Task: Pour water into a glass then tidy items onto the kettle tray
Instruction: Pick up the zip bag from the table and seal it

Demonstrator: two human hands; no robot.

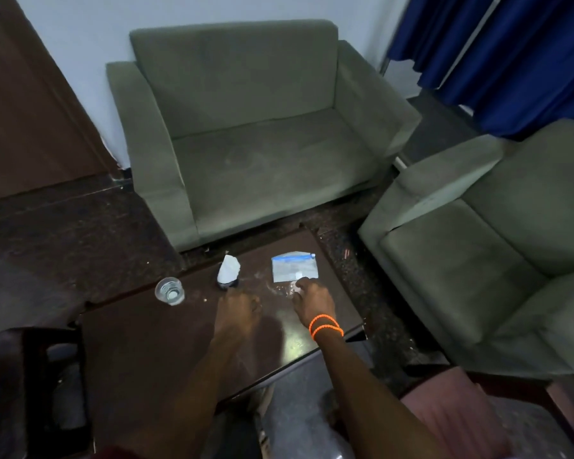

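A clear drinking glass [169,290] stands upright at the left far corner of the dark low table [153,352]. A white crumpled paper [228,268] sticks out of a small dark holder near the far edge. To its right lies a flat white and blue packet [294,267]. My right hand [314,299], with orange bands at the wrist, rests on the table, its fingertips at the packet's near edge and on a small pale scrap there. My left hand [238,314] is loosely curled on the table just before the dark holder, with nothing visible in it. No kettle or tray is in view.
A green sofa [246,134] stands beyond the table and a green armchair [484,253] to the right. Blue curtains [511,54] hang at the back right. A dark stool or stand [57,385] is at the lower left, a brown door [24,111] at the left.
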